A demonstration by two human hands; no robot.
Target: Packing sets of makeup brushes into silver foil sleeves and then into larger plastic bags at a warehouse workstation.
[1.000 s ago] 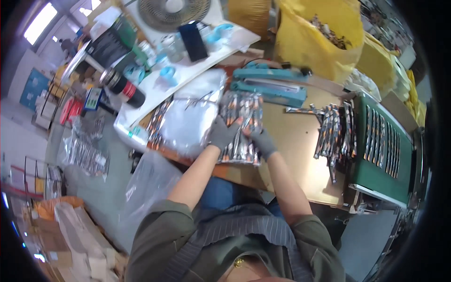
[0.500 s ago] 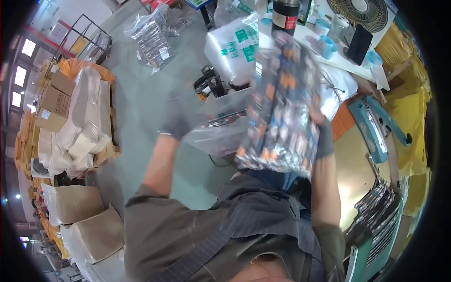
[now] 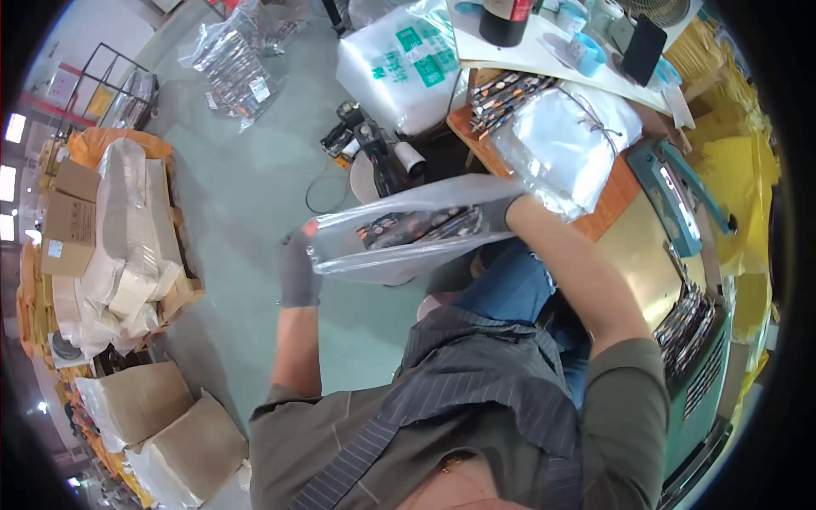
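A clear plastic bag (image 3: 399, 265) stretches between my two gloved hands, its long mouth facing up. Dark patterned packs (image 3: 425, 228) with orange and white spots lie inside it. My left hand (image 3: 300, 270), in a grey glove, is closed on the bag's left end. At the other end, my right hand (image 3: 500, 212) reaches into the mouth beside the packs. Film and the wrist hide its fingers, so I cannot tell whether it grips anything.
On the right, a wooden table (image 3: 614, 206) bears more patterned packs (image 3: 510, 98), a stack of clear bags (image 3: 565, 140) and a teal sealer (image 3: 671, 200). A large white bundle (image 3: 399, 68) stands ahead. Filled bags (image 3: 234, 72) lie on the floor; a loaded pallet (image 3: 127, 229) stands left.
The patterned stack that my right hand held up has left the air; packs now lie in the bag. My left hand has come down onto the bag's end, and my right hand has moved to its mouth.
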